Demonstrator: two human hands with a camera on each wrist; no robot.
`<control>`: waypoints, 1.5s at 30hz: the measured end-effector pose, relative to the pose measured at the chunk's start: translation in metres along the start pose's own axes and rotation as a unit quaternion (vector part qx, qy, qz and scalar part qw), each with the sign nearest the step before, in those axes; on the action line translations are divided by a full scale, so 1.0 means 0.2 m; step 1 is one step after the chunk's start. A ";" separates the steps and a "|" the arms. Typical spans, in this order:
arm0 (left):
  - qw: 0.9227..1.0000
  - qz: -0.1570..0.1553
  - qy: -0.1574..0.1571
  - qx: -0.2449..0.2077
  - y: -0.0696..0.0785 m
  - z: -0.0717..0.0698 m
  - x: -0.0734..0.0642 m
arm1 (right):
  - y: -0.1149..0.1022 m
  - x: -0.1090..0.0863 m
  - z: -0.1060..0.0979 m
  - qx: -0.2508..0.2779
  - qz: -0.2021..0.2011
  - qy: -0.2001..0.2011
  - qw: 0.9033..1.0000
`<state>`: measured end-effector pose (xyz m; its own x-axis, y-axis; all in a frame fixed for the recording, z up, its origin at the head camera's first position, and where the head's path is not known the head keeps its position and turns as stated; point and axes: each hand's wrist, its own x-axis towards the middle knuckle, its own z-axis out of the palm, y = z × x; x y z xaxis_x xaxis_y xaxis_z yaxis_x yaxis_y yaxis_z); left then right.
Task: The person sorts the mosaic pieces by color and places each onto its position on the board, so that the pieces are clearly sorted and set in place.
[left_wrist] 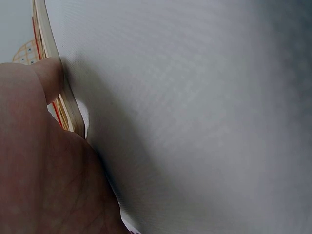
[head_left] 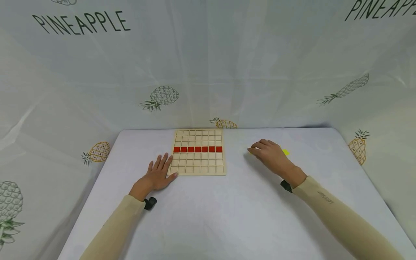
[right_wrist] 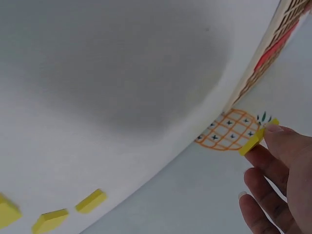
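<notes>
A light wooden grid board [head_left: 197, 163] lies on the table, with a row of red square tiles [head_left: 198, 149] across its middle. My left hand [head_left: 158, 177] rests flat at the board's left edge, fingers spread and the thumb at its near corner. In the left wrist view the thumb [left_wrist: 48, 78] touches the board's side [left_wrist: 73, 112]. To the right of the board, my right hand [head_left: 268, 155] pinches a small yellow tile [right_wrist: 252, 142] between thumb and forefinger. Its other fingers are loosely curled.
Several loose yellow tiles [right_wrist: 91, 201] lie on the white table [head_left: 208, 216]; in the head view one yellow tile [head_left: 286, 152] shows just beyond the right hand. A pineapple-print cloth [head_left: 208, 72] hangs behind the table's back edge.
</notes>
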<state>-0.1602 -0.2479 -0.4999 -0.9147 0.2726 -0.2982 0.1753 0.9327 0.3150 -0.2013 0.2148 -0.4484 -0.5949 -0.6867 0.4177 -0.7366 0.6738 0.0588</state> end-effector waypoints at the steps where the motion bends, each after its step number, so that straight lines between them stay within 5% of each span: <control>1: 1.000 0.001 0.001 -0.001 0.00 0.00 0.00 | -0.01 0.02 0.00 0.002 0.000 0.000 1.000; 45: 1.000 -0.004 -0.019 0.020 0.02 -0.03 -0.01 | -0.58 0.68 0.33 0.081 -0.044 0.018 0.996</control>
<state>-0.1591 -0.2463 -0.4928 -0.9020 0.2727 -0.3348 0.1824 0.9434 0.2769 -0.2175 0.0260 -0.4577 -0.5159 -0.7294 0.4493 -0.8296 0.5562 -0.0496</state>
